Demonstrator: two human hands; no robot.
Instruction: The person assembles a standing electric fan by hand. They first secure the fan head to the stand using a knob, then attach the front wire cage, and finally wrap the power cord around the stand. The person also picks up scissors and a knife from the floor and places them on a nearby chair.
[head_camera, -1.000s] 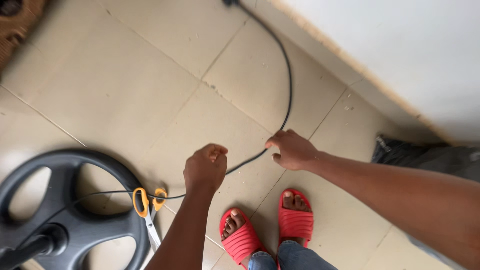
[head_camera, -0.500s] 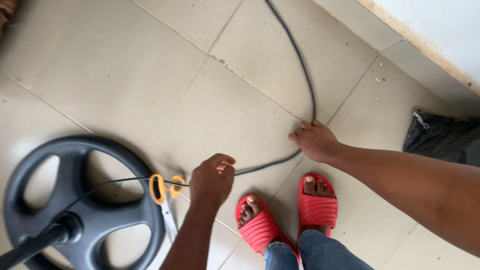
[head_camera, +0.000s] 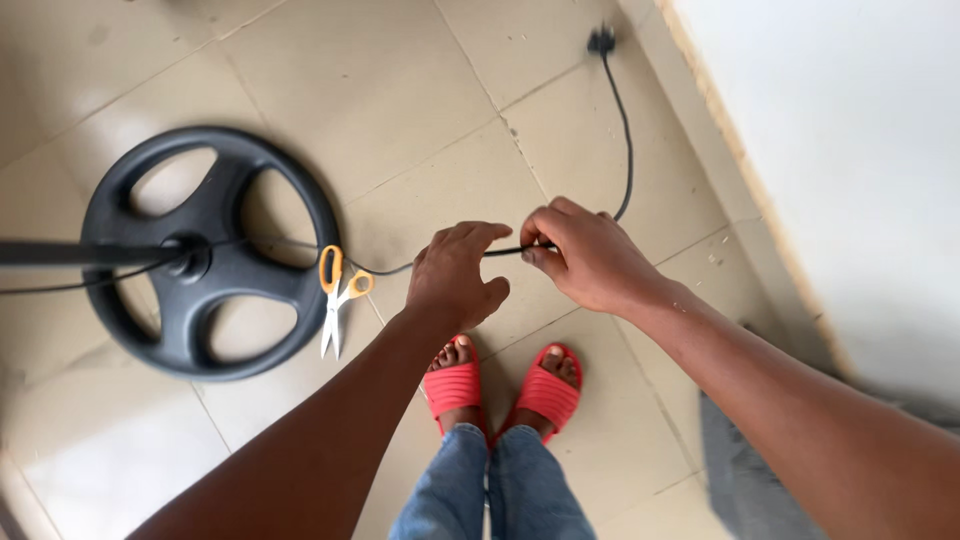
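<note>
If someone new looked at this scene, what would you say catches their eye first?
Both hands meet mid-frame, the left hand and right hand pinching a black cable that runs to a plug near the wall. To the left lies a round black stand base with orange-handled scissors beside it, and red sandals show below.

Both hands hold a thin black cable (head_camera: 623, 150) above a tiled floor (head_camera: 400, 90). The right hand (head_camera: 585, 255) pinches it between thumb and fingers, and the left hand (head_camera: 455, 275) grips it just beside, knuckles up. From the right hand the cable curves away to a black plug (head_camera: 600, 40) lying near the white wall (head_camera: 850, 150). Leftward it passes over orange-handled scissors (head_camera: 335, 295) lying beside a round black fan base (head_camera: 205, 255). Below, red slippers (head_camera: 500, 385) show under blue jeans (head_camera: 490, 485).
</note>
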